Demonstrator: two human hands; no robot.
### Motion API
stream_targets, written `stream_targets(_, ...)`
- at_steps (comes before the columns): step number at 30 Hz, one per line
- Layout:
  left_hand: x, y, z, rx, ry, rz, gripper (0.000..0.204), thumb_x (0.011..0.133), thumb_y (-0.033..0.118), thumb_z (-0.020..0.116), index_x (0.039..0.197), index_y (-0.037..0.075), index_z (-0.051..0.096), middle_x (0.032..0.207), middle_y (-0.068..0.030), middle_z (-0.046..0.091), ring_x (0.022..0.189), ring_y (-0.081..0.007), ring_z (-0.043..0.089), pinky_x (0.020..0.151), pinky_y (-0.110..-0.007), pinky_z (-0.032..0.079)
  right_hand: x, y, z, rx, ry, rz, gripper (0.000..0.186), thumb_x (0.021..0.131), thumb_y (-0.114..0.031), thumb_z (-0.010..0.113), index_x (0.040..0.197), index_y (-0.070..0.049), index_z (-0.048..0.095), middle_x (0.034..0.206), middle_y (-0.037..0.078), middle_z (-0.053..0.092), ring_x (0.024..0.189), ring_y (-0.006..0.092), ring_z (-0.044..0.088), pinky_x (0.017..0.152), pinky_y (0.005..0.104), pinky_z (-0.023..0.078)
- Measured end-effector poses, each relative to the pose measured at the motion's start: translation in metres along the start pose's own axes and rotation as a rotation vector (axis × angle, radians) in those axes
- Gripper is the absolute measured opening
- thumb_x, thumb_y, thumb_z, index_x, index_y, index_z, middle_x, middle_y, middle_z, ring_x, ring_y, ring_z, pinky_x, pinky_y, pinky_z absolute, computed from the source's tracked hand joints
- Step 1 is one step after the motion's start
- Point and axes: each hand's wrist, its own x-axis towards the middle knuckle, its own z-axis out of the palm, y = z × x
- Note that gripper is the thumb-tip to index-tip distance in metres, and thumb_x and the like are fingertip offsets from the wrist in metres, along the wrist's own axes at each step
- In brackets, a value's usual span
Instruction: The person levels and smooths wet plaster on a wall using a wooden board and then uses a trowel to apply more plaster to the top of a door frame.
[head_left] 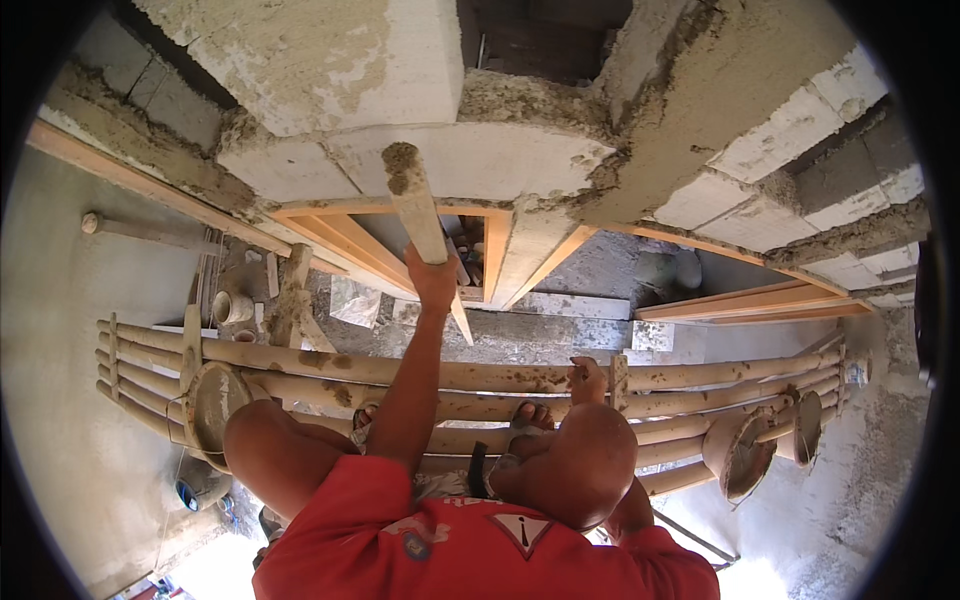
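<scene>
My left hand (pixel 433 280) is closed round a long, pale wooden stick (pixel 418 215), with my arm reaching forward. Wet grey mortar cakes the stick's upper end, which stands in front of the white block wall (pixel 290 165); the lower end tapers down past my hand. My right hand (pixel 588 380) is beyond my right knee, above the poles, its fingers curled in. Whether anything is inside those fingers does not show. The knee hides most of that forearm.
I squat on a platform of bamboo poles (pixel 480 376). A mortar-smeared round pan (pixel 212 405) stands at the left; two more mortar-coated containers, one a bucket (pixel 738 455), stand at the right. Wooden frames (pixel 495 255) fill the wall openings. Ground with debris shows below.
</scene>
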Motion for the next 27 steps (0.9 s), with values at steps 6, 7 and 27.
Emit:
stream_targets(6,0.013,0.005,0.007,0.111,-0.005,0.077,0.051,0.072,0.001,0.077,0.118,-0.001,0.054,0.104,-0.0169,0.056,0.097,-0.0339,0.059,0.087,-0.045,0.048,-0.001,0.019,0.001,-0.007,0.000,-0.015,0.019,0.100,-0.012,0.056,0.111,0.000,0.067,0.080,0.007,0.069,0.061,0.0118,0.063,0.054,0.0278,0.050)
stream_targets(7,0.014,0.005,0.009,0.117,0.014,0.068,0.055,0.073,0.001,0.077,0.121,-0.002,0.052,0.106,-0.0176,0.056,0.098,-0.0341,0.059,0.088,-0.045,0.047,-0.002,0.022,0.001,0.006,0.000,0.010,0.019,0.100,-0.012,0.057,0.110,-0.001,0.067,0.081,0.007,0.069,0.060,0.0117,0.063,0.054,0.0276,0.050)
stream_targets(27,-0.004,-0.008,0.003,0.176,-0.032,0.051,0.124,0.078,0.033,0.084,0.156,-0.007,-0.003,0.159,-0.0313,0.016,0.149,-0.0408,0.016,0.121,-0.049,0.018,-0.067,-0.285,-0.137,0.452,-0.398,-0.722,0.048,0.096,-0.030,0.069,0.134,-0.003,0.055,0.106,0.022,0.070,0.095,0.0339,0.068,0.081,0.0450,0.056)
